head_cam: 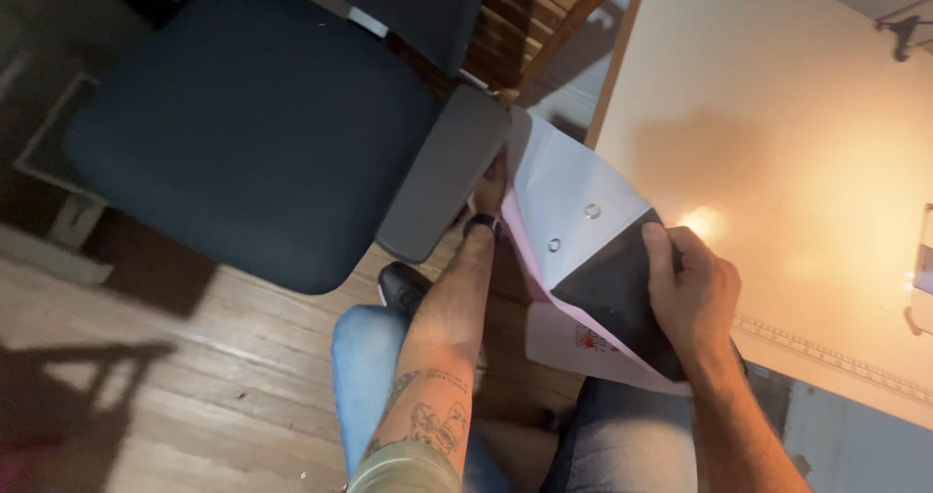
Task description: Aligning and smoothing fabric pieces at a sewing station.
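A folder (573,211) with a white and black cover, two metal snaps and pink inner sheets hangs open between my knees and the desk. My right hand (690,294) grips its black lower corner, thumb on top. My left hand (489,193) reaches down behind the folder's far edge, mostly hidden by it and by the chair's armrest; a dark band circles the wrist. A white sheet (573,342) with a red mark lies under the folder.
A dark blue office chair (243,123) with a grey armrest (442,177) stands to the left on a wooden floor (214,386). A pale desk (797,143) with a ruler strip along its front edge fills the right. My jeans-clad legs are below.
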